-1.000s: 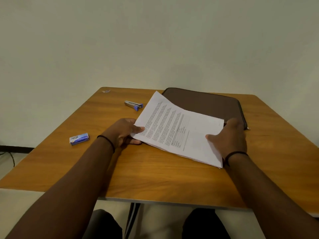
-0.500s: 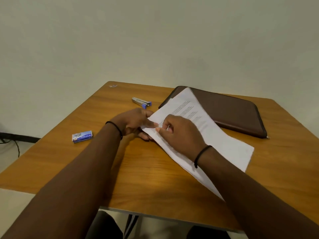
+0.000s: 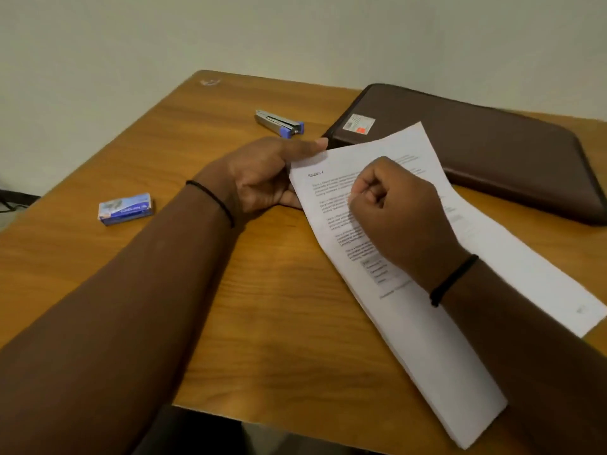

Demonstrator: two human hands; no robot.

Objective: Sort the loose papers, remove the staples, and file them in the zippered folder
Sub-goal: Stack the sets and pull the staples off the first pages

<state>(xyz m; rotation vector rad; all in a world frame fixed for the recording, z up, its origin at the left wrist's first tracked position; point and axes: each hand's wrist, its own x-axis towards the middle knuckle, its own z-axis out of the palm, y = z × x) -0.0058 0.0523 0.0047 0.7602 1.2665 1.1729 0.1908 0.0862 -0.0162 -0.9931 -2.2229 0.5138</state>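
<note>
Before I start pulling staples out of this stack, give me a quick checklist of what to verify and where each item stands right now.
1. Stack steadied: the left hand holds the paper stack at its top left corner. Ok.
2. Staple located: none visible on the top sheet. Cannot tell.
3. Tool in hand: the stapler lies untouched on the table beyond the left hand. Not ok.
4. Right hand free: its fingers are curled on the top sheet; what they pinch is hidden. Cannot tell.
5. Zippered folder ready: lies closed, a corner of the papers overlapping it. Not ok.
</note>
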